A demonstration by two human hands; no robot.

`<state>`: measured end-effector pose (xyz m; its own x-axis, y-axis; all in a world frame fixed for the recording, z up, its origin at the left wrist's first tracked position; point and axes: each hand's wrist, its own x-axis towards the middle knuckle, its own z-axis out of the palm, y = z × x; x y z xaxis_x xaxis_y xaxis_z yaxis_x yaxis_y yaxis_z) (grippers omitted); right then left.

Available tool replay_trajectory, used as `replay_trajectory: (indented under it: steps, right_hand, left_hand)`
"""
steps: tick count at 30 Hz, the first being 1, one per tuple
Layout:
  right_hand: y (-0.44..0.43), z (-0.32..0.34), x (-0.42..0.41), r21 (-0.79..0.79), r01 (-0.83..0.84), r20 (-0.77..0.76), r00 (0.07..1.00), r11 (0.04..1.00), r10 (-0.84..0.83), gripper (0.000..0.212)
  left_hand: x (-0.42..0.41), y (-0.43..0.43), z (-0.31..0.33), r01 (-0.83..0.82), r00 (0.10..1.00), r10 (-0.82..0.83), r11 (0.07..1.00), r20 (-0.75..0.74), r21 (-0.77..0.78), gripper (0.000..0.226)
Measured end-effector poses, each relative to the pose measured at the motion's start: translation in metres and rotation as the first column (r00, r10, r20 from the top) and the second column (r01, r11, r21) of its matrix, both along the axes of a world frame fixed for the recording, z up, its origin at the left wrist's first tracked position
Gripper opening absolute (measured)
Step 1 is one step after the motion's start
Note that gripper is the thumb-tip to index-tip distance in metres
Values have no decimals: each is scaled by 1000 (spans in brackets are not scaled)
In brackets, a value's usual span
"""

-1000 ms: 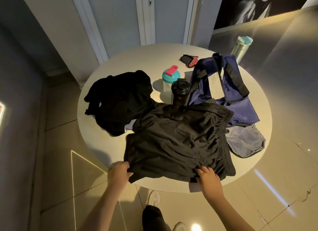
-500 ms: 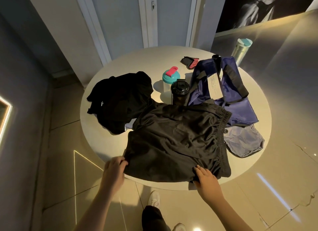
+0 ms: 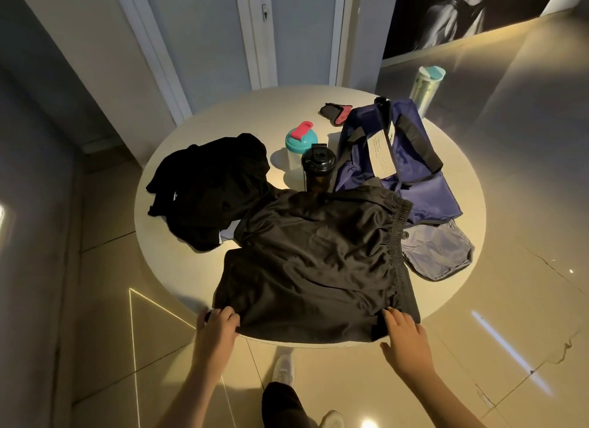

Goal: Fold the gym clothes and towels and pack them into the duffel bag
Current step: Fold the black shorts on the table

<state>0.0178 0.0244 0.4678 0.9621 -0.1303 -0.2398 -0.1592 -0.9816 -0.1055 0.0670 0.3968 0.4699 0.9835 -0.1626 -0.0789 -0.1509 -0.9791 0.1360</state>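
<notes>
Indoors, shorts (image 3: pixel 318 261) drape a round white table (image 3: pixel 178 268) over tiles (image 3: pixel 526 316).

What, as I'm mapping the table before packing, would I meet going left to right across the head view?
Crumpled black garment → teal-lidded shaker → black bottle → navy duffel bag. The spread black shorts span several, so they are left out.

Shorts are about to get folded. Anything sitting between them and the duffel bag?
Nothing visible: the black shorts overlap the duffel bag at their waistband corner. The black bottle stands just left of that path. Straps and a white tag lie across the bag's top.
</notes>
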Motion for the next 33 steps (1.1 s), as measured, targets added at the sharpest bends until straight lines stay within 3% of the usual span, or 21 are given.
replay_trajectory:
  steps: [3, 6, 10, 12, 13, 14, 17, 20, 24, 33]
  right_hand:
    - [-6, 4, 4, -31, -12, 87, 996, 999, 15, 64]
    - [-13, 5, 9, -58, 13, 121, 993, 998, -6, 55]
    - [-17, 9, 15, -118, 15, 14, 1000, 993, -13, 38]
    - [-21, 15, 21, -104, 31, 17, 999, 994, -29, 25]
    - [-23, 18, 25, -109, 27, 19, 999, 994, -26, 25]
    - [-23, 23, 28, -110, 21, 25, 1000, 994, -18, 26]
    - [-25, 39, 38, -43, 66, 43, 997, 997, -64, 22]
    - [-33, 48, 50, 149, 160, 105, 979, 976, -177, 13]
    - [-36, 64, 75, 404, 247, 169, 926, 881, -337, 5]
    - [-44, 97, 153, 472, 217, 312, 865, 855, -392, 19]
  left_hand:
    - [4, -1, 7, -61, 998, 62, 996, 11, -66, 28]
    - [16, 3, 18, -48, 999, 49, 999, 24, -24, 19]
    - [35, 13, 32, 154, 985, -153, 988, 73, -3, 28]
    - [45, 17, 34, 233, 969, -229, 971, 88, -44, 18]
    - [50, 19, 37, 247, 968, -245, 968, 48, -52, 14]
    - [55, 21, 40, 246, 969, -247, 966, 7, -73, 26]
    - [69, 22, 58, -10, 986, -14, 990, -169, -140, 26]
    - [83, 12, 75, -29, 955, -26, 983, -294, -181, 27]
    - [111, 6, 87, -55, 978, 27, 990, -209, -130, 20]
    - [200, -20, 103, -26, 999, 29, 998, 42, -52, 28]
